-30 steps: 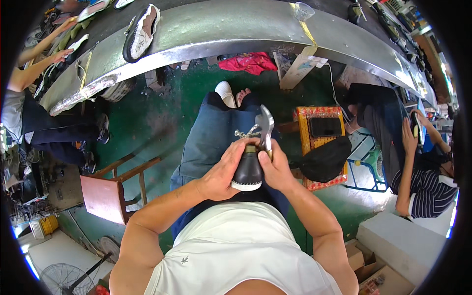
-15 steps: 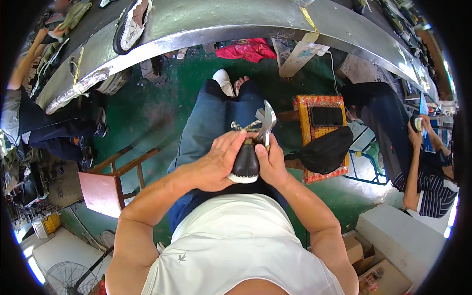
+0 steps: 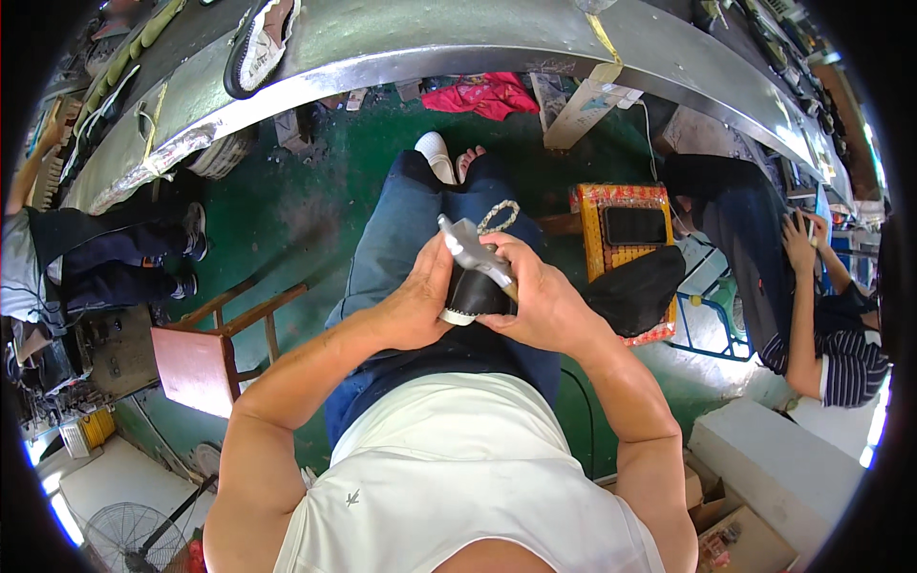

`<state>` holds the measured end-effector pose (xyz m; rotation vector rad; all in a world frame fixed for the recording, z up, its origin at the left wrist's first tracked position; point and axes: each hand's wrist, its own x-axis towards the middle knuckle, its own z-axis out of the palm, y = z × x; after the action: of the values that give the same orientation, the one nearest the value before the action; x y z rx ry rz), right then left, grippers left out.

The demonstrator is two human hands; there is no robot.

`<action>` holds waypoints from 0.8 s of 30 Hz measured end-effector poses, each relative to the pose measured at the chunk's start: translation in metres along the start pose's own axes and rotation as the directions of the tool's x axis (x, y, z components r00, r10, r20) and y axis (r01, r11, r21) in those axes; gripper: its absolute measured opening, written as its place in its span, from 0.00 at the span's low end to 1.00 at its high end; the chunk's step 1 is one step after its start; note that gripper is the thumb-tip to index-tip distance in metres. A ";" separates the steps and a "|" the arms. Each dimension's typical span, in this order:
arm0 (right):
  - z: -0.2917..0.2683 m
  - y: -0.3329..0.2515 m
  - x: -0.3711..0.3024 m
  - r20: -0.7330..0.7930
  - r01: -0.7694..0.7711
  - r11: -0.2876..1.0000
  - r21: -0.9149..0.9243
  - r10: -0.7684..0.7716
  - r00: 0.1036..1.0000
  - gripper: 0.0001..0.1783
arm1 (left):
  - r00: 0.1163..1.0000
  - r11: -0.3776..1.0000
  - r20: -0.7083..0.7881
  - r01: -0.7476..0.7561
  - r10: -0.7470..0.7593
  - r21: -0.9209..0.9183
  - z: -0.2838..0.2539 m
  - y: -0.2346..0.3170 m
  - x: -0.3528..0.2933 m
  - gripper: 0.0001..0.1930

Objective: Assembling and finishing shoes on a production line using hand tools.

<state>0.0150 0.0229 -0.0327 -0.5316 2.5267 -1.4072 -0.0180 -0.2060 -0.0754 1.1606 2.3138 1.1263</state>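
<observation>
I sit with a black shoe (image 3: 475, 294) with a pale sole edge held over my lap. My left hand (image 3: 417, 304) cups the shoe from the left side. My right hand (image 3: 541, 296) grips a grey metal hammer-like tool (image 3: 470, 250) whose head lies across the top of the shoe. A beaded loop (image 3: 498, 216) hangs just beyond the tool. My legs in blue jeans (image 3: 411, 229) stretch away below the shoe.
A long curved metal conveyor bench (image 3: 401, 43) runs across the top with a shoe (image 3: 260, 43) on it. A wooden chair (image 3: 220, 339) stands left. An orange stool (image 3: 630, 229) with a black bag (image 3: 635, 291) stands right. Other seated people are at both sides.
The tool head has swung from upright on the right to lying across the shoe's top, pointing left. Both hands and the shoe stay over my lap.
</observation>
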 end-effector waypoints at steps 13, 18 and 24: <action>0.003 0.058 -0.042 -0.283 -0.129 0.497 0.858 0.667 0.689 0.34 | 0.779 -0.017 -0.192 -0.251 -0.597 -0.968 0.011 0.003 -0.011 0.56; 0.022 0.044 -0.084 0.058 -0.439 0.496 0.749 0.610 0.790 0.27 | 0.711 0.263 -0.318 -0.191 -0.628 -0.946 -0.013 -0.016 0.018 0.27; 0.016 0.057 -0.091 0.151 -0.438 0.309 0.844 0.647 0.747 0.22 | 0.823 0.737 0.296 0.566 -0.484 -0.370 -0.026 -0.013 0.047 0.36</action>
<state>0.0911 0.0748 -0.0895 0.6730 1.4505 -2.1348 -0.0692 -0.1873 -0.0660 0.3677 1.9064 1.1695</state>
